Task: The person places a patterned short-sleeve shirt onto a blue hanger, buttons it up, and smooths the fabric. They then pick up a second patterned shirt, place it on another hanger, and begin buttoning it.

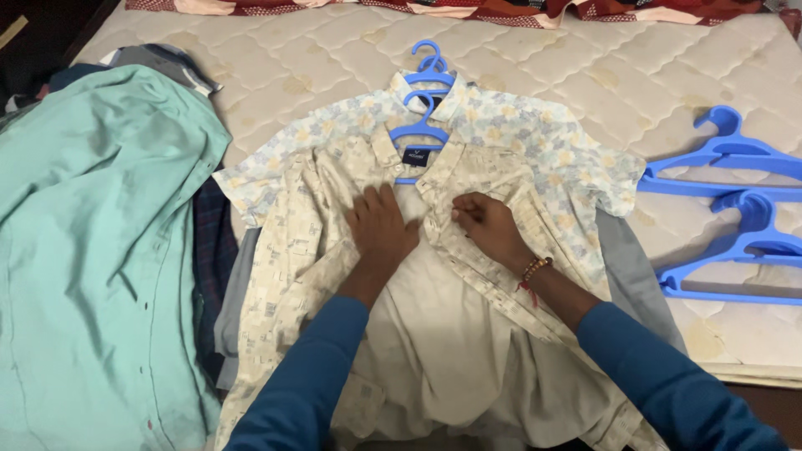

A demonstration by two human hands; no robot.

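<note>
Seen from above, a cream cotton shirt with a faint printed pattern (434, 317) lies open-fronted at the centre of a quilted off-white mattress (635, 75), hung on a blue plastic hanger (418, 134) whose hook points to twelve o'clock. The left hand (380, 225), in a blue sleeve, rests flat with fingers spread on the inner back panel just below the collar, apparently pinning the cloth so it does not slide. The right hand (489, 227), wearing a beaded bracelet, has its grip pinched together on the edge of the front placket at about two o'clock from the left hand, seemingly to draw that side inward. Beneath this shirt lies a white short-sleeved shirt with pale blue and yellow flowers (535, 134) on a second blue hanger (430, 67), the two stacked neatly. At nine o'clock sits a heap of clothes topped by a large teal shirt (92, 250). At three o'clock two spare blue hangers (735, 209) lie on the bare mattress within reach. A red patterned cloth (501, 10) runs along the far edge at twelve o'clock.
</note>
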